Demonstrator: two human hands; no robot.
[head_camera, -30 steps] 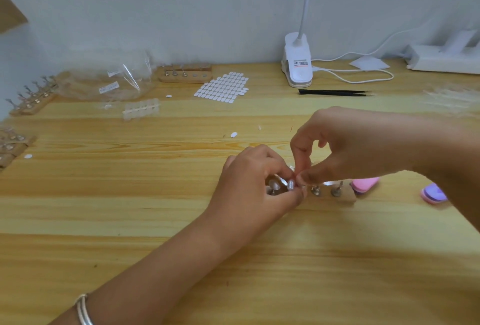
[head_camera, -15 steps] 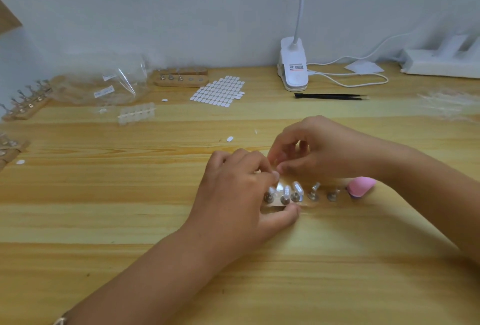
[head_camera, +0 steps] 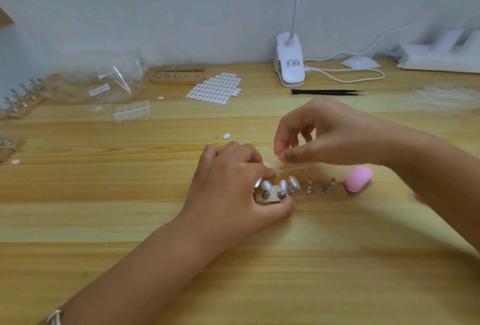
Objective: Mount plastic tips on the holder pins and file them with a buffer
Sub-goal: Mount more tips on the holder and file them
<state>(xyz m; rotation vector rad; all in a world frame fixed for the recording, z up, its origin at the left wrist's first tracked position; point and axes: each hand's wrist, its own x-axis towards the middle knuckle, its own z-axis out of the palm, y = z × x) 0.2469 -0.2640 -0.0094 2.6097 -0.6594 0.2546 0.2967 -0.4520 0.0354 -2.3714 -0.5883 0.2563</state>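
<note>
A wooden holder (head_camera: 318,196) with a row of metal pins lies mid-table. White plastic tips (head_camera: 283,185) sit on its three left pins; the two right pins (head_camera: 327,187) are bare. My left hand (head_camera: 231,189) grips the holder's left end, thumb in front and fingers behind. A thin clear strip of tips (head_camera: 294,169) lies just behind the pins, one end at my left fingertips. My right hand (head_camera: 322,137) hovers above that strip, thumb and forefinger pinched together on what looks like a small clear tip, barely visible. A pink buffer (head_camera: 358,178) lies at the holder's right end.
Along the wall stand a white clip lamp (head_camera: 289,65), its cable and a power strip (head_camera: 441,58). Black tweezers (head_camera: 324,92), a sheet of white stickers (head_camera: 215,88), other pin holders (head_camera: 176,76), a plastic bag (head_camera: 98,83) and a strip of tips (head_camera: 132,114) lie behind.
My right hand has lifted off the holder pins and drawn back above the clear strip. A third tip now sits on a pin. My left hand stays on the holder.
</note>
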